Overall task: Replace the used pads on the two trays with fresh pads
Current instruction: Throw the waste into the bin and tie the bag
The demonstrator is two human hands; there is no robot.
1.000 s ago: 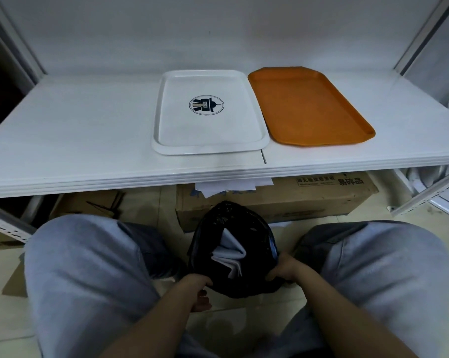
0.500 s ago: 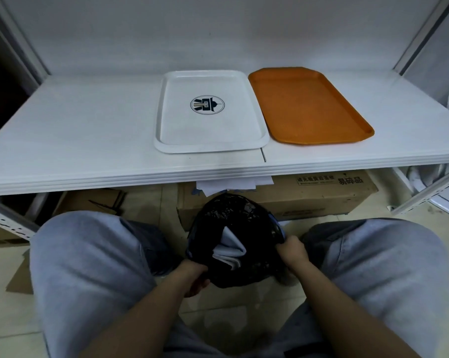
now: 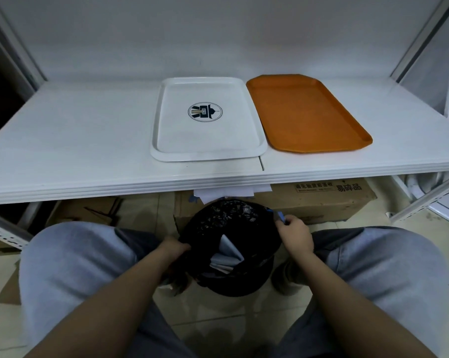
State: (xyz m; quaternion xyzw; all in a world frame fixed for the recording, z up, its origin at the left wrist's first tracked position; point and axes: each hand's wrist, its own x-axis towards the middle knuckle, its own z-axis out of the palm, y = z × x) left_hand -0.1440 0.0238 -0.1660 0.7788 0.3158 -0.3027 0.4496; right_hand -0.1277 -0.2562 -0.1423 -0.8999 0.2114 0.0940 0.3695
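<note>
Pads [image 3: 227, 250], thin grey-blue folded sheets, sit crumpled inside the black plastic bin bag [image 3: 228, 228] between my knees; I judge them limp and light, best pinched at a free corner. My left hand [image 3: 173, 248] grips the bag's near-left rim, my right hand [image 3: 295, 235] pinches its right rim. Farther off, on the white shelf [image 3: 76, 140], the white rectangular tray [image 3: 208, 153] and orange rectangular tray [image 3: 308, 115] lie bare.

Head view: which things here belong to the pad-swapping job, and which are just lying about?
Job:
white tray
orange tray
black bag with folded pads inside
left hand and right hand, both gripping the bag

Lying about:
cardboard box
white sheets under the shelf
</note>
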